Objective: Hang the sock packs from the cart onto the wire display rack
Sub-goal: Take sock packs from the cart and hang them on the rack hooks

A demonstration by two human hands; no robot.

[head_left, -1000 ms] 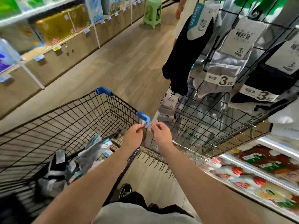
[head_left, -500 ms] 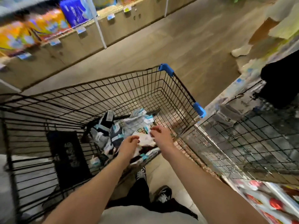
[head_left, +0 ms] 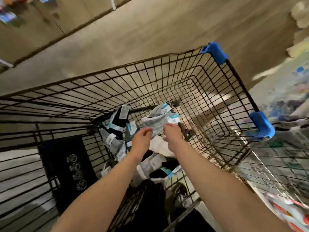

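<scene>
A black wire cart [head_left: 167, 69] with blue corner caps fills the view. Several sock packs [head_left: 117, 131], grey, black and white with paper bands, lie heaped at its near end. Both my hands reach down into the cart over the heap. My left hand [head_left: 141, 139] hovers with fingers loosely curled and holds nothing. My right hand [head_left: 172, 131] has its fingers apart just beside a grey sock pack [head_left: 156, 123]; whether it touches is unclear. The wire display rack [head_left: 275, 164] shows at the right edge, blurred.
A black plastic panel [head_left: 66, 168] with printed symbols sits at the cart's near left. Wooden floor [head_left: 133, 39] lies beyond the cart, with shelving [head_left: 33, 27] at the upper left. Packaged goods [head_left: 287, 211] lie at the lower right, below the rack.
My view has swung from the rack down into the cart. Both hands left the rack's edge and moved down over the sock heap.
</scene>
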